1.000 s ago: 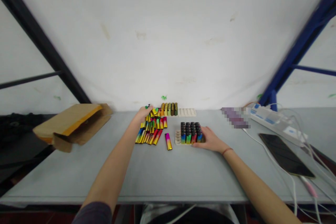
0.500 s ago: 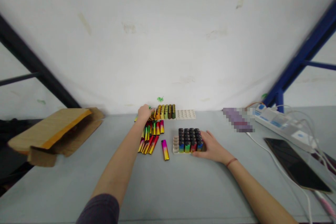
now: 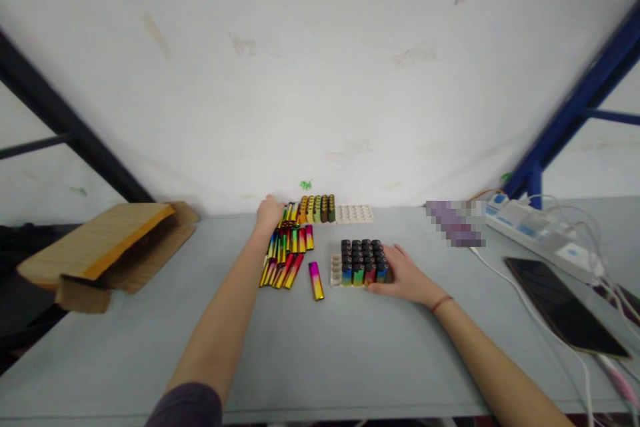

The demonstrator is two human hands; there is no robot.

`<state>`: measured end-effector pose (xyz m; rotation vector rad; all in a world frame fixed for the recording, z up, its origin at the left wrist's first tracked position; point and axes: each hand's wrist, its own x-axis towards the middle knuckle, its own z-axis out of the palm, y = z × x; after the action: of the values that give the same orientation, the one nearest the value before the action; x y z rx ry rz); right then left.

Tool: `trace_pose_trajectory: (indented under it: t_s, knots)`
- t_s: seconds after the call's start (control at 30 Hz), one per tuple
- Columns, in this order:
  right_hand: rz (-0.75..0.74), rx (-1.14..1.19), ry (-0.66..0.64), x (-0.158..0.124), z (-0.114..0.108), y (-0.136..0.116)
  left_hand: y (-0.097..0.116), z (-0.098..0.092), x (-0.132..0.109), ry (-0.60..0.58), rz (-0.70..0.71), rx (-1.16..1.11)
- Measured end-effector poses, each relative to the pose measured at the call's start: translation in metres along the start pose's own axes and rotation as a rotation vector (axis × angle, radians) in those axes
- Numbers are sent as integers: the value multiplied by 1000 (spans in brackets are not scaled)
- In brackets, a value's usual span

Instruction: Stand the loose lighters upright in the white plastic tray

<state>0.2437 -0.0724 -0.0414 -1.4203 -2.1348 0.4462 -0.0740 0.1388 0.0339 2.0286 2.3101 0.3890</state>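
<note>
The left hand point(image 3: 270, 215) sits at the far end of the loose lighters point(image 3: 287, 255), near the desk's point(image 3: 150, 360) far edge, its fingers curled downward. The coloured tip that showed at its fingertips half a second earlier no longer shows; whether it now grips a lighter cannot be told, as the hand hides anything inside it. The loose lighters lie flat and close together, their long axes running roughly from the far edge toward the person and fanning slightly at the near end.

Just to their right, the lone lighter point(image 3: 316, 280) lies flat and apart, its pink end pointing away and its gold end toward the person, tilted slightly off the same line.

The right hand point(image 3: 406, 282), open and relaxed, touches the near right corner of the standing lighters point(image 3: 363, 263), which fill most of a white tray point(image 3: 335, 270), black tops up. A bracelet point(image 3: 442, 304) circles that wrist.

Along the far edge stand a short far row point(image 3: 317, 209) of lighters and, just beside it, a second tray point(image 3: 354, 214). An envelope point(image 3: 107, 253) lies at the left edge; a power strip point(image 3: 530, 233) and phone point(image 3: 565, 307) lie to the right.
</note>
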Motion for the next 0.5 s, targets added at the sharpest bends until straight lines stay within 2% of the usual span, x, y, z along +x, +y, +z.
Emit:
trace_pose_trajectory:
  t_s: [0.1, 0.23, 0.37, 0.43, 0.47, 0.5]
  knots:
    - [-8, 6, 2, 0, 1, 2, -8, 4, -5, 16, 4, -22]
    - [-14, 9, 26, 0, 2, 3, -19, 7, -9, 41, 100, -51]
    - [-15, 4, 21, 0, 0, 1, -24, 6, -26, 152, 225, -123]
    - [-26, -2, 12, 0, -1, 0, -24, 6, -47, 183, 367, -182]
    - [-33, -6, 11, 0, -2, 0, -25, 7, -62, 143, 476, -215]
    - [-38, -17, 21, 0, -2, -1, -26, 8, -78, 42, 619, -235]
